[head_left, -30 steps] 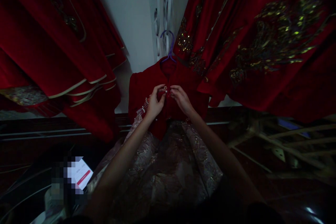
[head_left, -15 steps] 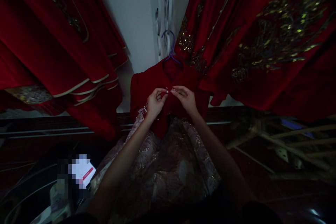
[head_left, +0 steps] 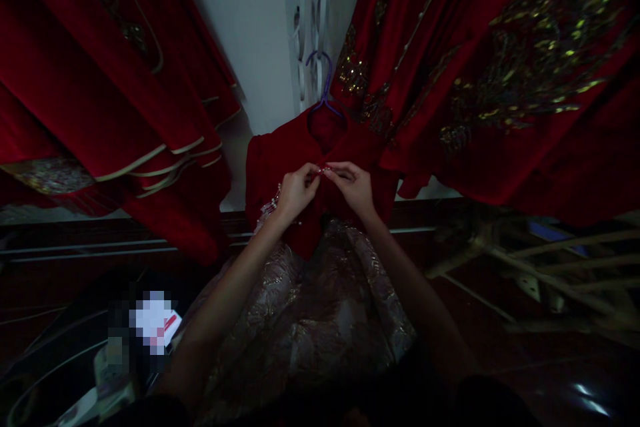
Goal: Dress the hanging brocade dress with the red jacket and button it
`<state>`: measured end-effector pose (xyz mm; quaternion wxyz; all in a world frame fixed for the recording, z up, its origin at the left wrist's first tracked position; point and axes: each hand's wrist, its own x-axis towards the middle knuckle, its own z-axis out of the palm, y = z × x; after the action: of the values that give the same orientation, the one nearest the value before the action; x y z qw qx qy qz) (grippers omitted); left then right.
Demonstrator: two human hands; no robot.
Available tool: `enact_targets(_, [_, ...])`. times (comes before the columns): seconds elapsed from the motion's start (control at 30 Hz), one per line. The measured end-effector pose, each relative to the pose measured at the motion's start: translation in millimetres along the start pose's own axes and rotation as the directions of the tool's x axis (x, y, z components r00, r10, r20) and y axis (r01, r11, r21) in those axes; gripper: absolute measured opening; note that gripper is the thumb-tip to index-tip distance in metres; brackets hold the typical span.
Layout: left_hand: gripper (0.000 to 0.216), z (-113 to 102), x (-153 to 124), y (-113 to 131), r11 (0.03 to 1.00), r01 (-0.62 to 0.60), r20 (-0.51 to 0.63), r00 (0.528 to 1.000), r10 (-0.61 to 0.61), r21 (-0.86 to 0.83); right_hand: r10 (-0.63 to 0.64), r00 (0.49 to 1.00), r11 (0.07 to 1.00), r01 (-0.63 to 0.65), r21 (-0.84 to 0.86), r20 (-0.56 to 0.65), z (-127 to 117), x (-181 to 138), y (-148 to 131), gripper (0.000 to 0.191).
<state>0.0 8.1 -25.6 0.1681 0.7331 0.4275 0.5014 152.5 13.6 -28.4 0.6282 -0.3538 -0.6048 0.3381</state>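
A small red velvet jacket (head_left: 273, 160) hangs on a purple hanger (head_left: 324, 83) against a white wall, over a pale gold brocade skirt (head_left: 320, 320). My left hand (head_left: 294, 192) and my right hand (head_left: 355, 188) meet at the jacket's front opening just below the collar. Both pinch the fabric edges around a small pearl fastening (head_left: 323, 171). The fingers of both hands are curled closed on it. Pearl trim hangs near my left wrist.
Large red embroidered garments hang on the left (head_left: 100, 80) and right (head_left: 500, 67), close to the jacket. A dark glossy floor lies below. A blurred white paper (head_left: 153, 320) sits at lower left; pale rods (head_left: 560, 267) lie at lower right.
My hands have drawn closer together at the jacket front, and the pearl fastening is now mostly covered by my fingers. The view shifted slightly.
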Motion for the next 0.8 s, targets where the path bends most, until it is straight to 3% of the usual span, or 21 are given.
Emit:
enact_targets(0.2, [0.019, -6, 0, 9, 0.998, -0.012, 0.06, 0.998, 0.008, 0.056, -0.072, 0.994, 0.994, 0.066, -0.083, -0.079, 4, -4, 0, 0.022])
enact_targets(0.4, [0.017, -5, 7, 9, 0.991, -0.008, 0.059, 0.998, 0.0, 0.132, -0.149, 0.989, 0.975, 0.144, -0.168, -0.019, 1, -7, -7, 0.023])
enact_targets(0.8, [0.015, -7, 11, 15, 0.943, -0.15, 0.161, 0.981, 0.105, 0.298, -0.024, 0.999, 0.997, 0.026, -0.07, 0.03, -5, 3, 6, 0.032])
